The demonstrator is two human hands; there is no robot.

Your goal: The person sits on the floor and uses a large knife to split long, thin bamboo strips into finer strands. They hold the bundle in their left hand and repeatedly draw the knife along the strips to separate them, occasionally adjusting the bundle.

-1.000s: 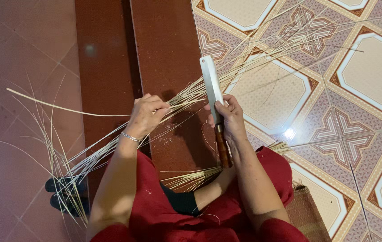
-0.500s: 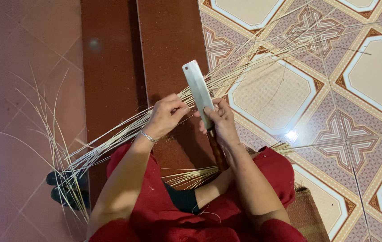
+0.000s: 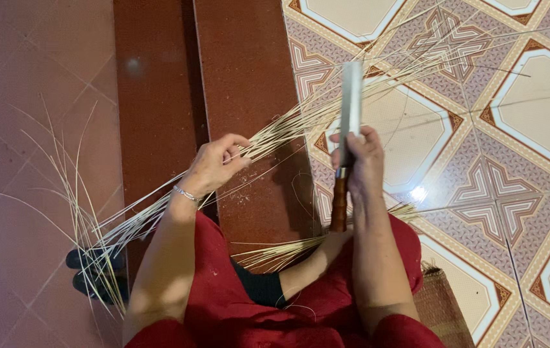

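The left hand [image 3: 213, 166] is closed around a long bundle of thin pale straw-coloured fibre strips [image 3: 288, 125], which slants across the dark red stone step [image 3: 242, 58] and out over the patterned floor tiles [image 3: 532, 103]. The right hand [image 3: 362, 158] is clamped on a broad flat-bladed knife with a brown wooden handle [image 3: 350, 103], held blade up just beside the strips.

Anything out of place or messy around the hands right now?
Nothing damaged. Loose strips splay untidily over the floor at lower left, and pale shavings dot the red step by the left hand.
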